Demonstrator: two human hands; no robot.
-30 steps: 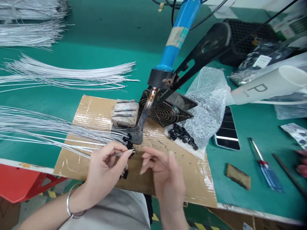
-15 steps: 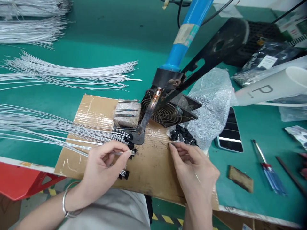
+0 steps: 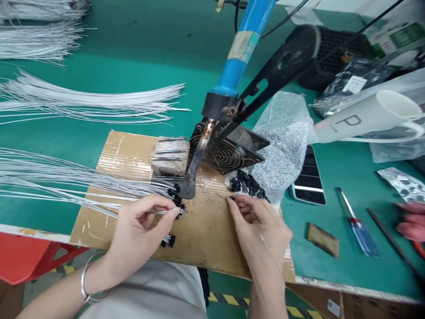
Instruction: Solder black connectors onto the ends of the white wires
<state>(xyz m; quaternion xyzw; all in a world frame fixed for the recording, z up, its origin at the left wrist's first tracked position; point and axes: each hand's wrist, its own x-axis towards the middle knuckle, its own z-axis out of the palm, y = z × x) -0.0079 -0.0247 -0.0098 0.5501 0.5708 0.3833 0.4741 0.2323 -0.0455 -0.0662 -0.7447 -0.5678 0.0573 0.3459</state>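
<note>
Matt green bench (image 3: 139,57); glossy taped cardboard (image 3: 206,230); shiny metal wires (image 3: 66,177); clear crinkled bubble wrap (image 3: 285,133); small black plastic parts (image 3: 247,186).

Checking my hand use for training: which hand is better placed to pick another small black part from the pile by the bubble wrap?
Probably the right hand: its fingers reach the pile of black parts. The left hand is pinching a wire near the soldering iron tip.

phone (image 3: 307,181) seen right of hands | screwdriver (image 3: 357,223) laid further right | fan (image 3: 229,153) set behind hands | wire bundles (image 3: 83,104) spread far left
</note>
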